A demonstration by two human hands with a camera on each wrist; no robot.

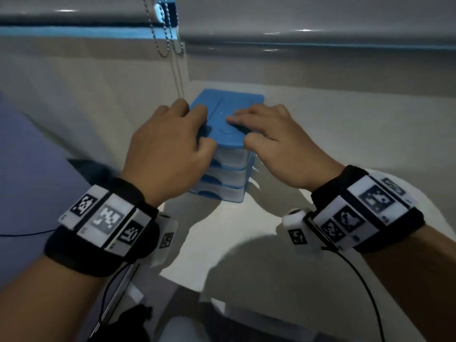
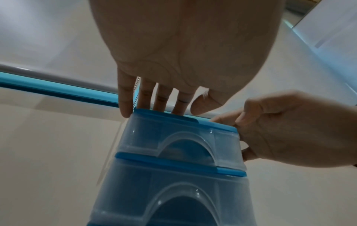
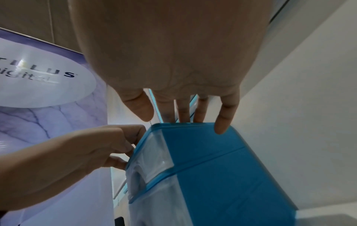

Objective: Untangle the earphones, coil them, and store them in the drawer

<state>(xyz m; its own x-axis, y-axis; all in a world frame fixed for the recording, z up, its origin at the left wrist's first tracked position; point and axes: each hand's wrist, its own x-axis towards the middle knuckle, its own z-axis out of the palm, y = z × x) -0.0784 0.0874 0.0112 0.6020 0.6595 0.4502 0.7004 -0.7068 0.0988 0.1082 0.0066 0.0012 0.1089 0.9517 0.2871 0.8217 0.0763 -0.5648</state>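
Left grip (image 1: 167, 149), right grip (image 1: 278, 144) clasp drawers (image 1: 228, 101); white surface (image 1: 357, 144).

Left hand (image 2: 183, 50) pressing fingers (image 2: 142, 97) down on blue top of drawer unit (image 2: 193, 165); right hand (image 2: 293, 134) gripping its right corner, thumb against top drawer (image 2: 142, 137)

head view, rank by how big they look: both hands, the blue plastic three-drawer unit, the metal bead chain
1. left hand and right hand: about alike, both nearest the camera
2. blue plastic drawer unit: its uncovered part looks slightly smaller
3. metal bead chain: thinnest by far
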